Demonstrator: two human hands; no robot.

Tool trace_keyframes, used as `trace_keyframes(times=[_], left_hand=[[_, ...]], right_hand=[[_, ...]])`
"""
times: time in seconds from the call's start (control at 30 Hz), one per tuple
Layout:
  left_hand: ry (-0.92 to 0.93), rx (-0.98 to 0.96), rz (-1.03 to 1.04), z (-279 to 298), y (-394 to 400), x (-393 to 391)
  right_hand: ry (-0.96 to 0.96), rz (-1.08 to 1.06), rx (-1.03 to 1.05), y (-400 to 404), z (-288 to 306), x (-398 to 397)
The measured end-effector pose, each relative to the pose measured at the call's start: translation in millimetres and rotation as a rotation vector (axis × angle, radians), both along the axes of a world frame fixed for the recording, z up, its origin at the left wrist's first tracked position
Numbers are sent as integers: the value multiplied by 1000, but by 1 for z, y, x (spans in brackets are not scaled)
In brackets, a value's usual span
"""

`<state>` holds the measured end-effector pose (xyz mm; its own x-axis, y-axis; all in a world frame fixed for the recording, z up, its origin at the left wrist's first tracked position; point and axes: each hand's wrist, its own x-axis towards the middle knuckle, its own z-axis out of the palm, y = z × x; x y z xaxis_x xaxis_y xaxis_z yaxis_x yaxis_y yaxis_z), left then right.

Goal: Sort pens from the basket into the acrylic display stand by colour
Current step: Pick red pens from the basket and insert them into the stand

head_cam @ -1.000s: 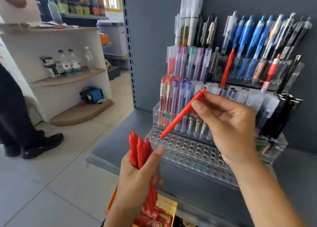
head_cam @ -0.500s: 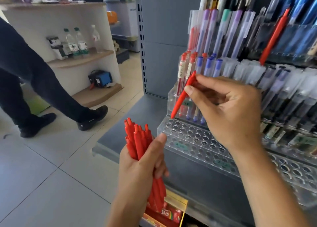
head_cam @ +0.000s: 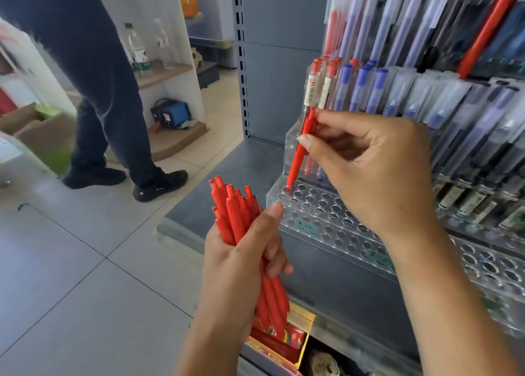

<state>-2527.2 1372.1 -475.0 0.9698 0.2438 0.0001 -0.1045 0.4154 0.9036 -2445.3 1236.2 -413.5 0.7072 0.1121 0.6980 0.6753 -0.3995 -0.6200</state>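
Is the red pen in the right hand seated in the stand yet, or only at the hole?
Only at the hole: the red pen leans tilted, its tip at a far-left hole of the acrylic stand, right hand pinching it.

Hidden behind the right hand [head_cam: 380, 171]: part of the stand [head_cam: 312, 213]. Cut off at right and top: stand, upper pens [head_cam: 397, 20]. Blurred: passer-by's legs [head_cam: 93, 71].

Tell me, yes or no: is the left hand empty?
No: the left hand grips a bundle of red pens, while the right hand pinches a single red pen.
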Motion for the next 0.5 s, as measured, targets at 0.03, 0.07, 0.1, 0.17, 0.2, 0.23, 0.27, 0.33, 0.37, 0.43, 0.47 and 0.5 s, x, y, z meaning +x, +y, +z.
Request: trace_keyframes(times=[0.03,0.07,0.1,0.17,0.2,0.23,0.27,0.33,0.37,0.43,0.47,0.5], left_hand=[[-4,-10,2,0,0,1],[-5,-18,9,0,0,1],[-9,-26,15,1,0,1],[-23,-45,22,1,1,1],[-27,-52,22,1,1,1],[-29,-56,22,1,2,1],[-25,-59,23,1,2,1],[-16,-78,26,2,1,1],[-7,-93,34,4,1,1],[6,-129,55,7,-1,1],[12,-144,60,8,-2,0],[22,-160,66,8,-3,0]], right_hand=[[7,-21,-24,1,0,0],[22,-44,-38,2,-1,-1],[43,-61,-47,3,-1,-1],[81,-91,-81,4,-1,-2],[93,-106,-98,5,-1,-3],[97,-118,-107,5,-1,-4],[96,-129,-110,6,-1,-5],[95,-142,-106,7,-2,-5],[99,-145,-104,7,-3,-4],[110,-145,-112,10,-8,-2],[106,-149,-118,11,-11,-1],[95,-158,-124,13,-14,0]])
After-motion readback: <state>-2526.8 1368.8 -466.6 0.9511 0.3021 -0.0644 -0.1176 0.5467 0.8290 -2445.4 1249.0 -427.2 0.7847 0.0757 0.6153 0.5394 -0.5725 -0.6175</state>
